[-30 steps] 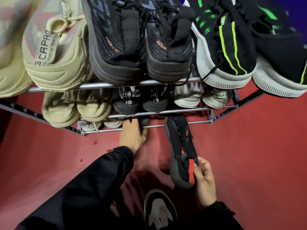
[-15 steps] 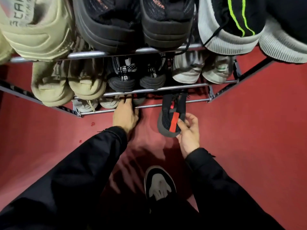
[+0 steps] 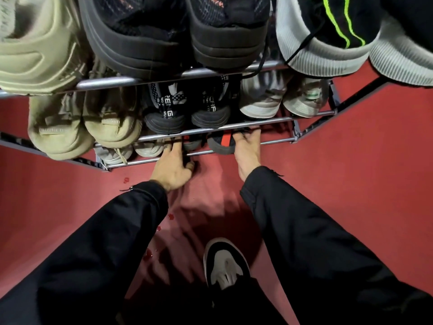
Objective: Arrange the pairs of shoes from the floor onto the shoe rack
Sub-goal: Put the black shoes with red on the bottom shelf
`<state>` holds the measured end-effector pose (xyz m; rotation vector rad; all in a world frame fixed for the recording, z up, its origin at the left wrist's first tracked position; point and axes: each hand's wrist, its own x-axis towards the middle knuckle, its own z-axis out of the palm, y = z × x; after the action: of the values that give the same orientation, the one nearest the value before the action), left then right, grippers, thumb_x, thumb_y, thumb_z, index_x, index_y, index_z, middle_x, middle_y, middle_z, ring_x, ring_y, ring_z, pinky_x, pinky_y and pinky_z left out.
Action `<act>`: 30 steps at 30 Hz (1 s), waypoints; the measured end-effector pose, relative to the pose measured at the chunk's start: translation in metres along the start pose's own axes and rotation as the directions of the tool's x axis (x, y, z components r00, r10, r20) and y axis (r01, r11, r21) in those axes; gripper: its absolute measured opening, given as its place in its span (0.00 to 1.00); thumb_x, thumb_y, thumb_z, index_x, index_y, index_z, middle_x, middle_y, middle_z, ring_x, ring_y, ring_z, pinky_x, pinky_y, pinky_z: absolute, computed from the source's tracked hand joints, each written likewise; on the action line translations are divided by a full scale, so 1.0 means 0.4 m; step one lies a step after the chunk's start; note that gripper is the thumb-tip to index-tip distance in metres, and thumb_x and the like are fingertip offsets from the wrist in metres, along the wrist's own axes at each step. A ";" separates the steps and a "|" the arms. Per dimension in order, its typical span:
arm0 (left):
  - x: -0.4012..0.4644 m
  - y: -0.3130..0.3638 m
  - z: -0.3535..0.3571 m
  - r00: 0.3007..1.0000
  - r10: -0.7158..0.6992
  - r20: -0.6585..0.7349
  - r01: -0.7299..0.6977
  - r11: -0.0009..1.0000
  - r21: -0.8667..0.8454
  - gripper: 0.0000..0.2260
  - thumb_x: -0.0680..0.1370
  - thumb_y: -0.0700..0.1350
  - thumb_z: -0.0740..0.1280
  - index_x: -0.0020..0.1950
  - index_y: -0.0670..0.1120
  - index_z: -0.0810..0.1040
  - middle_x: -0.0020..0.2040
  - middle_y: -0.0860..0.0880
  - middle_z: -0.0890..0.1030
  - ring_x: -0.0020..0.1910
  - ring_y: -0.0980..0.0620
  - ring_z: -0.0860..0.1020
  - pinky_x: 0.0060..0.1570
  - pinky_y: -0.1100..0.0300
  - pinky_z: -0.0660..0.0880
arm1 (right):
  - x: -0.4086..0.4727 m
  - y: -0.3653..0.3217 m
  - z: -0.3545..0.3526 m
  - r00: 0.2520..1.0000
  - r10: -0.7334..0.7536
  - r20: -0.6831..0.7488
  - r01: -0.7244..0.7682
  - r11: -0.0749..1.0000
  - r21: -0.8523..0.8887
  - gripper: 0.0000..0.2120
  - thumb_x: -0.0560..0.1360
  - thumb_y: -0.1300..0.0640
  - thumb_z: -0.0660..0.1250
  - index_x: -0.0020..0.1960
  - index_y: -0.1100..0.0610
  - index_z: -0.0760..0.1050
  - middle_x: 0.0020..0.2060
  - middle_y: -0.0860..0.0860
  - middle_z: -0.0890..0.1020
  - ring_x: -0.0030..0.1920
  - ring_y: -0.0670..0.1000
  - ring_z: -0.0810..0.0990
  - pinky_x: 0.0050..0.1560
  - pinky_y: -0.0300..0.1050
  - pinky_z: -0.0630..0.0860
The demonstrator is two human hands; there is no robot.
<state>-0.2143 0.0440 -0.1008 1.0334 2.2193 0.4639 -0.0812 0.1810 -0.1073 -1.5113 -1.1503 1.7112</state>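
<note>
Red floor (image 3: 351, 184) runs under the shoe rack (image 3: 234, 126), whose upper tiers are full. On the bottom tier, the right hand (image 3: 246, 151) clasps a black shoe with a red heel tab (image 3: 221, 144) just left of its fingers; the left hand (image 3: 172, 165) reaches in beside its mate (image 3: 191, 144), grip hidden. This looks like the seating step: next, push both heels in level and let go.

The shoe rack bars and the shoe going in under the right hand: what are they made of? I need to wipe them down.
Shoe rack bars: apparently polished metal tube, silvery with bright glints. Black shoe at the right hand: seemingly knit fabric upper, grey rubbery heel, matte red tab.
</note>
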 end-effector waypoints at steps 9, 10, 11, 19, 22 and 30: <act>-0.003 0.002 -0.001 1.000 -0.012 0.008 0.012 0.999 -0.043 0.35 0.74 0.46 0.70 0.77 0.48 0.57 0.71 0.38 0.68 0.73 0.39 0.64 0.74 0.49 0.63 | 0.000 0.018 0.039 0.971 -0.236 -0.025 0.167 0.756 -0.633 0.16 0.78 0.53 0.64 0.62 0.61 0.74 0.54 0.59 0.82 0.59 0.60 0.77 0.57 0.49 0.72; -0.004 -0.001 0.000 1.000 -0.016 0.007 0.016 0.999 -0.047 0.34 0.74 0.47 0.70 0.77 0.48 0.58 0.72 0.39 0.68 0.74 0.40 0.64 0.74 0.49 0.63 | -0.004 0.020 0.037 0.967 -0.251 -0.032 0.178 0.766 -0.618 0.17 0.79 0.53 0.63 0.64 0.60 0.73 0.55 0.59 0.82 0.59 0.60 0.77 0.58 0.50 0.72; -0.005 -0.005 0.002 1.000 -0.017 0.005 0.017 0.998 -0.053 0.33 0.74 0.48 0.70 0.76 0.48 0.59 0.73 0.40 0.67 0.74 0.41 0.64 0.74 0.49 0.63 | -0.002 0.025 0.033 0.967 -0.253 -0.038 0.183 0.785 -0.592 0.16 0.79 0.53 0.63 0.64 0.60 0.72 0.55 0.58 0.82 0.59 0.61 0.78 0.57 0.50 0.72; -0.029 0.002 0.004 0.998 -0.036 -0.043 0.030 0.991 -0.132 0.31 0.74 0.49 0.68 0.75 0.51 0.62 0.68 0.43 0.73 0.69 0.43 0.71 0.70 0.47 0.69 | -0.007 0.026 0.010 0.985 -0.170 0.028 0.158 0.830 -0.535 0.15 0.80 0.53 0.59 0.59 0.61 0.74 0.55 0.54 0.75 0.57 0.55 0.75 0.57 0.44 0.68; -0.065 -0.012 0.005 0.990 -0.102 -0.102 0.058 0.928 -0.369 0.26 0.72 0.50 0.64 0.70 0.56 0.66 0.66 0.51 0.79 0.63 0.50 0.79 0.68 0.47 0.73 | -0.019 0.014 -0.011 0.978 -0.209 0.030 0.197 0.856 -0.478 0.13 0.76 0.51 0.62 0.56 0.57 0.74 0.52 0.53 0.79 0.54 0.54 0.78 0.56 0.48 0.73; -0.192 -0.042 0.050 0.985 -0.146 -0.088 0.108 0.935 -0.338 0.29 0.74 0.48 0.64 0.76 0.49 0.65 0.69 0.43 0.73 0.65 0.44 0.77 0.68 0.46 0.73 | -0.050 0.058 -0.025 0.953 -0.272 0.130 0.296 0.763 -0.575 0.20 0.72 0.40 0.70 0.53 0.50 0.66 0.53 0.53 0.80 0.45 0.54 0.80 0.48 0.50 0.78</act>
<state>-0.1727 -0.0252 -0.0941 0.6954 2.1892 0.8227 -0.0648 0.1554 -0.1181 -1.5309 -1.9561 1.2280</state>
